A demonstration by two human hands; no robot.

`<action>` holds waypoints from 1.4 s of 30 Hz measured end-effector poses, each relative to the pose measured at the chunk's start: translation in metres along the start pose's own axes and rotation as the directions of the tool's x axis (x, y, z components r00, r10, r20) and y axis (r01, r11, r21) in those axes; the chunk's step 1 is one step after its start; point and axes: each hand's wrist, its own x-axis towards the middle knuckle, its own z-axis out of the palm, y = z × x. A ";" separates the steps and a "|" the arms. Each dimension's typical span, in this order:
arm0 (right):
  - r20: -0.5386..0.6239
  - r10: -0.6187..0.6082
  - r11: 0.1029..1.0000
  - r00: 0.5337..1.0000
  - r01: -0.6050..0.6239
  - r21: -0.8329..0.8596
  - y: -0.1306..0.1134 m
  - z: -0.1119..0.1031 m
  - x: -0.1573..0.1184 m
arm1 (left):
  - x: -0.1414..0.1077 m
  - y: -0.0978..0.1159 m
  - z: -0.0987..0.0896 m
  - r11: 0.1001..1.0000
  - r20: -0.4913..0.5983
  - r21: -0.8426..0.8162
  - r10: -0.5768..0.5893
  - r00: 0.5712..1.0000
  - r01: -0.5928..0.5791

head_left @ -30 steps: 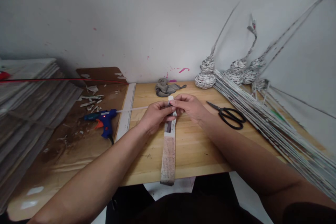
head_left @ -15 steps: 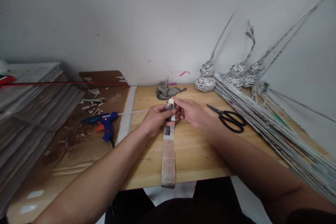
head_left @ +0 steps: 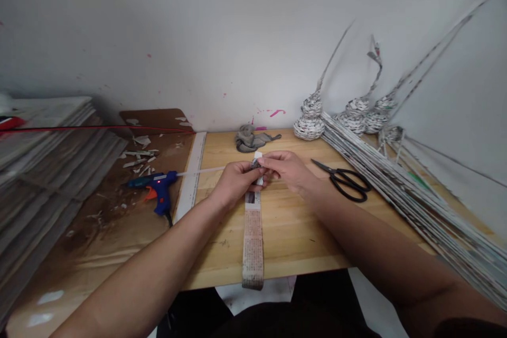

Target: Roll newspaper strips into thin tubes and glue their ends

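A long strip of newspaper runs toward me over the board, its near end curling over the table edge. My left hand is closed around the strip's far part, thumb on top. My right hand pinches the same part from the right, thumb and fingertips near the narrow white tip. The paper between my fingers is partly hidden. To the right of my right hand lie black-handled scissors, blades apart a little. A blue hot glue gun with a lit red light and a glue stick rests left of my left hand.
A grey cloth lies behind my hands. Woven newspaper gourd shapes stand at the back right, beside a bundle of rolled paper sticks. On the left are stacked newspapers, paper scraps and a white strip along the board.
My right thumb and fingers have moved down from the strip's tip onto its upper part. My left hand keeps its hold, and the view has shifted slightly.
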 end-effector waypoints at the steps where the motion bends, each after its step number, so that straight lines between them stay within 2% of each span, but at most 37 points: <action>1: 0.001 0.005 1.000 1.000 -0.005 0.011 0.001 0.000 0.000 | 0.000 0.000 0.001 1.000 -0.004 0.012 0.002 1.000 -0.002; 9: -0.014 -0.006 0.999 1.000 0.006 0.047 0.005 0.000 0.001 | 0.003 -0.005 -0.001 0.996 0.026 0.078 0.028 0.999 -0.030; 16: -0.037 -0.005 0.997 0.999 0.008 0.079 0.007 0.003 0.001 | 0.002 -0.007 0.001 0.988 0.066 0.112 0.102 0.993 -0.109; 22: -0.066 -0.008 0.997 0.998 0.013 0.071 0.007 0.005 0.000 | 0.001 -0.006 -0.001 0.959 0.038 0.241 0.146 0.989 -0.151; 26: -0.053 -0.002 0.999 0.999 0.003 0.033 0.008 0.004 0.000 | 0.002 -0.008 -0.002 0.975 0.079 0.177 0.123 0.989 -0.135; 33: 0.046 0.007 0.999 0.999 -0.004 -0.048 0.001 -0.002 -0.001 | -0.001 -0.007 0.002 0.997 0.117 0.071 0.017 0.993 -0.026; 42: 0.034 0.073 0.997 0.997 -0.072 -0.013 0.002 -0.003 -0.002 | -0.006 0.000 0.005 0.987 0.160 0.162 -0.007 0.987 -0.019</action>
